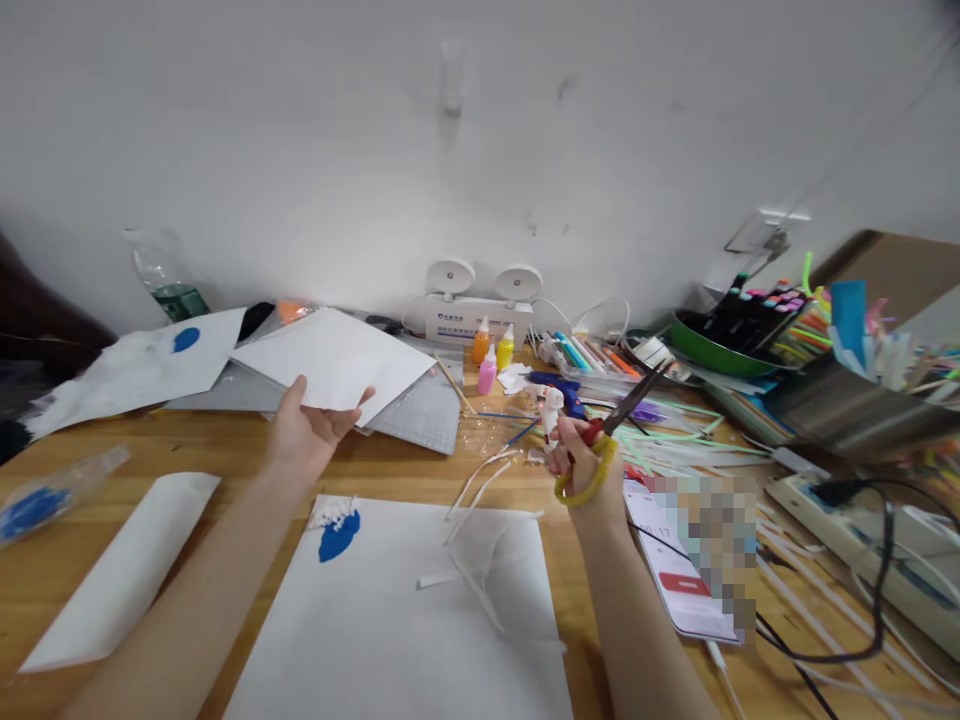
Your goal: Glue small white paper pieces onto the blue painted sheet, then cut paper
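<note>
My left hand (319, 435) is at a white paper sheet (345, 355) on the pile at the back. Its thumb lies over the near edge, and the sheet partly hides the fingers. My right hand (574, 460) grips scissors (622, 405) by their red and yellow handles, with the dark blades pointing up and away to the right. Between my forearms lies a large white sheet (405, 640) with a blue patch (339, 537) and small white bits at its top left corner. Thin white paper strips (476, 590) are scattered over its right side.
At left are a folded white paper (124, 580), a bag of blue material (37, 510) and a bottle (176, 290). Small paint bottles (487, 370) and a glue gun (551, 405) stand ahead. A phone (675, 570), power strip (862, 560) and cables are on the right.
</note>
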The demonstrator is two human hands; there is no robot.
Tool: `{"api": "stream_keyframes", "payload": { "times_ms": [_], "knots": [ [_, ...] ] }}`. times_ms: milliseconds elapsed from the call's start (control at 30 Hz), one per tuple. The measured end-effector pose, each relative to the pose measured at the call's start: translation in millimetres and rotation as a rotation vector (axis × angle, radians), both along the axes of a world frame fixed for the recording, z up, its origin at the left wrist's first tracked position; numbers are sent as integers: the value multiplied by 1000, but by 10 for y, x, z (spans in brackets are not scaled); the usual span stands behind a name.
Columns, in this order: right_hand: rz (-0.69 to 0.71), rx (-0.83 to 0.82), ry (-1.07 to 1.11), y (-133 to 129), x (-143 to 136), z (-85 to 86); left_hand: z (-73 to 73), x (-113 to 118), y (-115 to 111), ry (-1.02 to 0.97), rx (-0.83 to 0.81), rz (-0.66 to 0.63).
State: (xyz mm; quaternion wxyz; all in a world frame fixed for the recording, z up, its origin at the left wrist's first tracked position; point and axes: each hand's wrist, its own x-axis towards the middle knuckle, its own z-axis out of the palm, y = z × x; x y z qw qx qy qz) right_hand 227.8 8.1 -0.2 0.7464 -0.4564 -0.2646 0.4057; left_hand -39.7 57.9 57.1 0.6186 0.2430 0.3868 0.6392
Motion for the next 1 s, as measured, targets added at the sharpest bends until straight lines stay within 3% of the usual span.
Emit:
{"api": "stream_keyframes", "payload": {
  "times_ms": [133,300,433,533,633,767,867,933,1000],
  "knots": [
    [26,12,5,23,-10,-19,-57,-142,-171,99,-121,-75],
    [4,3,2,-23,-18,87,-117,-278,-376,254,-229,-235],
    [12,63,-44,-111,19,238,-175,-438,-518,480,-374,-488],
    [44,83,-92,-188,40,361,-195,-412,-633,622,-403,-746],
    [61,97,-115,-256,25,467,-178,-95,-737,629,-162,-894],
    [114,116,-138,-343,-47,603,-137,677,-780,561,198,-972],
    [132,144,-145,-419,-87,725,-99,1183,-754,457,299,-1107],
    [117,168,-143,-473,-76,808,-71,1356,-736,419,327,-1230],
    [93,192,-151,-524,-27,880,-48,1382,-721,447,369,-1253]
  ]
}}
